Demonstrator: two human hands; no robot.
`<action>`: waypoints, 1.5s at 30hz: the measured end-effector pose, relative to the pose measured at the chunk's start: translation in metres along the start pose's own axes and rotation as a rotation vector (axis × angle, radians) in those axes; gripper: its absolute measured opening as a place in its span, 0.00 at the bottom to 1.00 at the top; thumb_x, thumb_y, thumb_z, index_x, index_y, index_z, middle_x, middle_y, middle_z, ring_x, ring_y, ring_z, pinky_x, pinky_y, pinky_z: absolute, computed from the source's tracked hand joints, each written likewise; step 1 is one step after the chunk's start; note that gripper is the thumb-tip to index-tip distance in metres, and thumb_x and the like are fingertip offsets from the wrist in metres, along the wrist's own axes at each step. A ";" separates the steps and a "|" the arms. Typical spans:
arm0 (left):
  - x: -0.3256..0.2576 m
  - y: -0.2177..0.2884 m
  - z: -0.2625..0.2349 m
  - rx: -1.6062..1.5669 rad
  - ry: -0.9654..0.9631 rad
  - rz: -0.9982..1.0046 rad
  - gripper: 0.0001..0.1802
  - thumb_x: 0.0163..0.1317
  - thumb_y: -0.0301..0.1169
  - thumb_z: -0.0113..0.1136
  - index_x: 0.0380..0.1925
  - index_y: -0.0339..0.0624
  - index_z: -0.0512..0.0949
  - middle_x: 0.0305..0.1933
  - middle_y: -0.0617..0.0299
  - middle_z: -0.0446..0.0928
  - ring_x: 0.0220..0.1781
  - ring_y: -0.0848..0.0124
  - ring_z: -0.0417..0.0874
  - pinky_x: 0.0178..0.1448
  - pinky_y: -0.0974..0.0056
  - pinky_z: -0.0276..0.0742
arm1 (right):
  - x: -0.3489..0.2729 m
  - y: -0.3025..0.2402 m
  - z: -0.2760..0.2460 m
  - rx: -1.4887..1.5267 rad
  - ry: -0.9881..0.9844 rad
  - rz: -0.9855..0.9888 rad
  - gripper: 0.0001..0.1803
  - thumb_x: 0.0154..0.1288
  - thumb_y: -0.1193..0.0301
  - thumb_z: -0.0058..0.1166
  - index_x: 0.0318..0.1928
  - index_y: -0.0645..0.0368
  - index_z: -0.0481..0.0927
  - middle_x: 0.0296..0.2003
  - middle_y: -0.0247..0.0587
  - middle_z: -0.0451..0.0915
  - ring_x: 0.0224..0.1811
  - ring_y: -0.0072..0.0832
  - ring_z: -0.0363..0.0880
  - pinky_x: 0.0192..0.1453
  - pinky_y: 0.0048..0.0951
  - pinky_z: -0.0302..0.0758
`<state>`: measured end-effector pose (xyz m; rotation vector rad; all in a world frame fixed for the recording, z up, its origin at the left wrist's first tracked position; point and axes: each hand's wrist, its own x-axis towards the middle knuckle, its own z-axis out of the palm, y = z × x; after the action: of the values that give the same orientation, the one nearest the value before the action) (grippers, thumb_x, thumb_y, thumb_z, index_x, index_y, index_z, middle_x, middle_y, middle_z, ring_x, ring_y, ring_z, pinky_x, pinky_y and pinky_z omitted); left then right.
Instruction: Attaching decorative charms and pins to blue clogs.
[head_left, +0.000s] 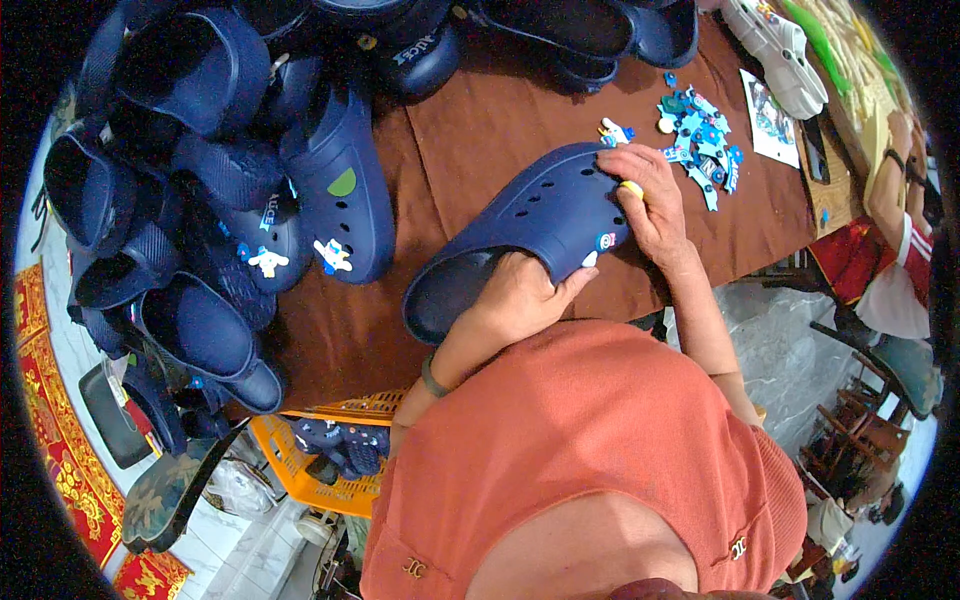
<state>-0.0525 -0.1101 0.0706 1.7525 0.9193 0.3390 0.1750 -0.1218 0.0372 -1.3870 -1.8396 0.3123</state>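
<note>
Head camera, looking down: I see my left hand [520,292] gripping the heel end of a navy blue foam clog with holes [530,225], held over the brown cloth-covered table [470,140]. My right hand [650,195] is closed on the clog's toe, pinching a small yellow charm [631,188] against it. Just beyond, on the far right, lies a scatter of small blue shoe charms [700,135]. A heap of matching navy clogs [200,180] fills the far left. An orange plastic basket [320,470] sits below the near table edge.
</note>
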 end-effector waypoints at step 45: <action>-0.004 0.002 -0.006 -0.138 0.033 -0.069 0.27 0.66 0.50 0.57 0.48 0.35 0.78 0.46 0.39 0.80 0.50 0.43 0.80 0.53 0.52 0.75 | -0.008 -0.027 0.001 0.604 0.229 0.357 0.16 0.74 0.76 0.45 0.60 0.63 0.71 0.48 0.42 0.81 0.45 0.23 0.79 0.52 0.25 0.75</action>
<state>-0.0578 -0.1087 0.0757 1.5893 0.9550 0.3786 0.1562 -0.1383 0.0494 -1.2425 -1.1655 0.7849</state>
